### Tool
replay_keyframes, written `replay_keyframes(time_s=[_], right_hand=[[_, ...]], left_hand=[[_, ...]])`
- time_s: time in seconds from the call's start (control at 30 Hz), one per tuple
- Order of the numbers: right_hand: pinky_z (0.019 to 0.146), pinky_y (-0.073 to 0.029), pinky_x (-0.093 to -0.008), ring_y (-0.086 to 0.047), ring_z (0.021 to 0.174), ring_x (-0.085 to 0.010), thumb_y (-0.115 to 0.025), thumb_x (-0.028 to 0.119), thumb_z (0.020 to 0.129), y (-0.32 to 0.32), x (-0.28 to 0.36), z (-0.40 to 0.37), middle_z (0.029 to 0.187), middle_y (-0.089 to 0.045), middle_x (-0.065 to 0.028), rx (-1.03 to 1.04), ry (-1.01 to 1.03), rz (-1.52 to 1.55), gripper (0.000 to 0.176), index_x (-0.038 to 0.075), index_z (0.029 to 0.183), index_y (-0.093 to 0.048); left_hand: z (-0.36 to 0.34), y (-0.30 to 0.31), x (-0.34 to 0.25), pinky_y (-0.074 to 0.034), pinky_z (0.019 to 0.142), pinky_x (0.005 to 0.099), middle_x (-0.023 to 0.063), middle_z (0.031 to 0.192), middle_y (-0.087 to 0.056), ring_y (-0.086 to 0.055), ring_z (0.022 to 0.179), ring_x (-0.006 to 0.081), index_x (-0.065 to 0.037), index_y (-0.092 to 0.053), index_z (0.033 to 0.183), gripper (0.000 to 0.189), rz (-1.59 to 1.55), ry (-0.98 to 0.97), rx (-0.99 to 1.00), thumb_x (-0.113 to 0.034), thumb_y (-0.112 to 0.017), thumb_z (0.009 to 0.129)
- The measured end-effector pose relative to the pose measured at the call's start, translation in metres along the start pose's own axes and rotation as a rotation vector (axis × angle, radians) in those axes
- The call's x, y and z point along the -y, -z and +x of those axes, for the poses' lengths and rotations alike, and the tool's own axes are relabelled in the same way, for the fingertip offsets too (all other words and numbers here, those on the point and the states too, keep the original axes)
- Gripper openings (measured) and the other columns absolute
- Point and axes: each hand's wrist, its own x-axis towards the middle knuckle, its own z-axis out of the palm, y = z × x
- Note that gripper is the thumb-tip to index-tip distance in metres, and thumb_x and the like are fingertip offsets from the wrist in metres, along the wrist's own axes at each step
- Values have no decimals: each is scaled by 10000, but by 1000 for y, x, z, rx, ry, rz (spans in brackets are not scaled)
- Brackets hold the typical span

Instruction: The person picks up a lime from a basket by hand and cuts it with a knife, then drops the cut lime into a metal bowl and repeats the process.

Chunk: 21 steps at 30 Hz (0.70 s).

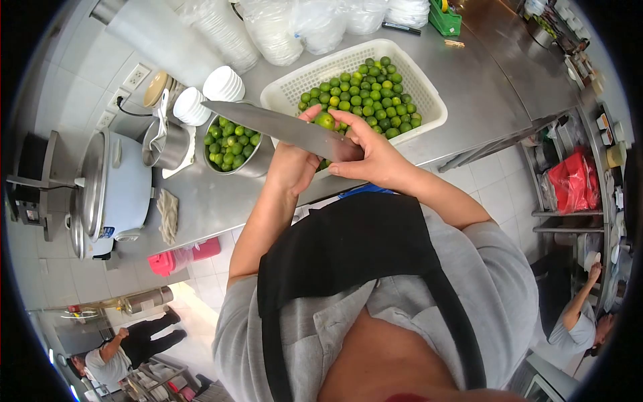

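A large knife lies across in front of both hands, its tip pointing left over a metal pot. My right hand is closed on the knife's wide end, thumb against the blade; the handle is hidden. Behind the blade, my left hand has its fingers curled around a green lime, which also touches my right fingertips. Part of my left hand is covered by the blade. Just beyond, many limes fill much of a white perforated basket. More limes sit in the metal pot.
On the steel counter are stacked white bowls, bagged containers, a small pot, a cloth and a large cooker. One person is at lower left, another at the right shelves.
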Motion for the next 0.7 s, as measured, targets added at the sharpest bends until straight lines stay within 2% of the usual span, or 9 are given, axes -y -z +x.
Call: replay_keyframes(time_s=[0.13,0.27,0.43,0.57,0.63,0.7], right_hand=[[690,-390,-221,-459,739,-62,-709,51,774,0,4,1,808,-484,5,13,-9,-64,793,100,1428,-265],[681,-397,-226,-459,734,-61,-711,47,773,-1,3,4,804,-485,6,11,-16,-67,789,105,1427,-272],[677,-401,-224,-464,741,-63,-698,28,779,3,4,7,817,-495,2,47,35,-120,777,114,1426,-276],[616,-399,-200,-473,711,-50,-668,-2,784,5,12,7,838,-517,-10,20,-11,18,757,117,1424,-280],[588,-401,-190,-476,695,-46,-654,4,795,11,16,8,845,-524,-15,-3,-32,57,738,110,1422,-281],[534,-404,-177,-474,662,-40,-627,48,825,21,18,10,859,-532,-20,-72,-66,142,684,89,1416,-285]], left_hand=[[0,8,3,-503,820,325,117,1029,-610,-617,922,197,59,-358,1323,549,43,-81,29,-111,-622,874],[-1,11,0,-498,842,329,127,1049,-605,-618,949,210,65,-365,1316,555,68,-77,77,-127,-630,868],[-1,14,-1,-484,883,342,123,1067,-610,-598,1015,220,23,-399,1316,500,-184,-13,119,-127,-605,885],[0,15,-1,-478,898,343,122,1101,-604,-591,1024,228,-21,-447,1286,421,-244,-2,133,-144,-579,906],[7,29,8,-485,889,326,140,1154,-581,-597,1003,239,-48,-478,1244,348,-360,-51,264,-175,-551,928],[6,32,9,-493,883,316,152,1172,-568,-601,992,243,-58,-481,1231,329,-321,-31,198,-189,-541,935]])
